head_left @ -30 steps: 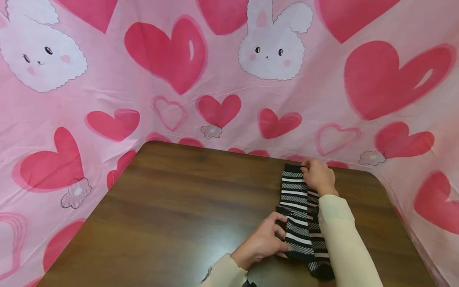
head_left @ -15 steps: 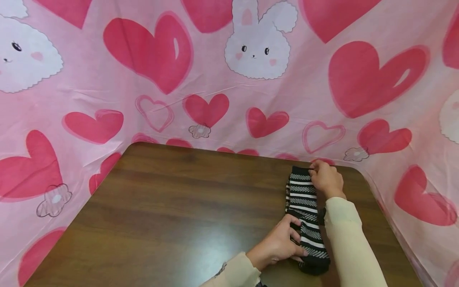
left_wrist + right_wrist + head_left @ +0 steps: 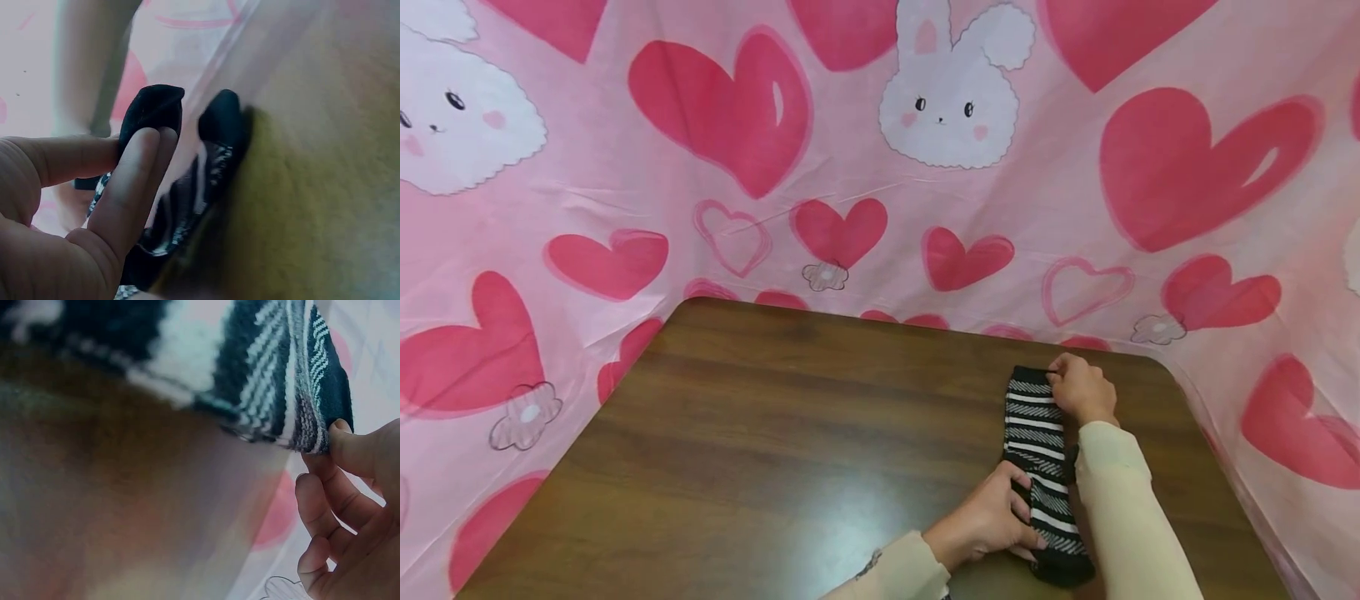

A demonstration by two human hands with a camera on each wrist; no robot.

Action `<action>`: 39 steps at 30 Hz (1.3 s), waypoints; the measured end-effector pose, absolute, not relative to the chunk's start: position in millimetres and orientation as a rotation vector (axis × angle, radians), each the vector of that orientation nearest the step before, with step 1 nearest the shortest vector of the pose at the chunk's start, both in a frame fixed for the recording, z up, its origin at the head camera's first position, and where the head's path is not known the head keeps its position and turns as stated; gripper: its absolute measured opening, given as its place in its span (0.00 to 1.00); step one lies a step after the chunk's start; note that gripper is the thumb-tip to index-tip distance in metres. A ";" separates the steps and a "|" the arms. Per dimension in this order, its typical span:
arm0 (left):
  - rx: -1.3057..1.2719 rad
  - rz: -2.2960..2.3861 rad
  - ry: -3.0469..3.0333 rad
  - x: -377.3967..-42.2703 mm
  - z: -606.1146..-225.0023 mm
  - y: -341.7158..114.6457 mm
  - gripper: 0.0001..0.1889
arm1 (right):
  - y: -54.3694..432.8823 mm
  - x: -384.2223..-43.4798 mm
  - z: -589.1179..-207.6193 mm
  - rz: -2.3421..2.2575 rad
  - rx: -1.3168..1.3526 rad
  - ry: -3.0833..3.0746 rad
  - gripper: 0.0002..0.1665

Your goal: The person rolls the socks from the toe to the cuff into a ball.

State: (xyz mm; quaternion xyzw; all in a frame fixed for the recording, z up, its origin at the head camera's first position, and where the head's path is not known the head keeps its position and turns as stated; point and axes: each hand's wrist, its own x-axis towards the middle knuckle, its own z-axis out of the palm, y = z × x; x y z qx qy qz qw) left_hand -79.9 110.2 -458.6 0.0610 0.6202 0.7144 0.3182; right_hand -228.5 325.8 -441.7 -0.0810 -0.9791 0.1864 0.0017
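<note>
A striped black-and-white sock (image 3: 1036, 425) extends lengthwise near the table's right side, its black cuff toward the wall. My right hand (image 3: 1084, 390) pinches the cuff's right corner; thumb and fingertip meet on the knit (image 3: 269, 375) in the right wrist view. Lower down, my left hand (image 3: 988, 518) grips the left edge at the foot part. The left wrist view has its thumb and fingers holding a black knit end (image 3: 152, 109). Behind that end, a second striped sock part (image 3: 199, 181) with a black tip shows. In the head view the upper sock hides most of what lies beneath.
The brown wooden table (image 3: 760, 433) stretches left of the hands. Behind and at both sides hangs a pink cloth (image 3: 850, 179) printed with hearts and rabbits, meeting the table's far edge.
The held sock has shifted right over another sock that showed beside it, covering most of it. Both hands moved with it; the cuff then came slightly nearer. The head view swung a little.
</note>
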 end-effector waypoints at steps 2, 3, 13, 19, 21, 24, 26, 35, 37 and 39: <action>0.150 1.873 1.622 -77.6 -462.4 113.6 0.35 | 328.1 -226.5 -444.8 0.582 -0.271 -3.097 0.11; 0.147 1.867 1.620 -76.2 -464.3 115.4 0.35 | 329.2 -225.5 -446.1 0.583 -0.279 -3.108 0.11; 0.196 1.787 1.791 -60.8 -480.8 127.7 0.35 | 338.9 -215.3 -457.7 0.615 -0.379 -3.164 0.12; 0.252 1.658 1.885 -55.8 -482.2 125.8 0.30 | 342.4 -213.8 -462.8 0.544 -0.354 -3.190 0.14; 0.291 1.570 1.912 -55.4 -481.3 121.4 0.25 | 343.2 -212.0 -461.9 0.506 -0.329 -3.208 0.17; 0.435 1.406 2.015 -58.2 -476.4 111.9 0.25 | 345.8 -208.5 -454.4 0.436 -0.260 -3.190 0.21; 0.606 1.276 2.158 -64.3 -471.2 102.9 0.29 | 348.1 -205.2 -445.4 0.400 -0.160 -3.129 0.22; 1.785 0.400 2.779 -100.9 -451.5 63.6 0.22 | 337.2 -163.8 -404.5 0.225 0.670 -2.723 0.14; 2.088 0.195 2.702 -106.9 -450.5 58.8 0.19 | 333.2 -148.0 -407.4 0.201 0.888 -2.598 0.13; 2.350 0.031 2.561 -111.1 -449.0 57.0 0.16 | 330.6 -129.7 -414.0 0.238 1.085 -2.500 0.15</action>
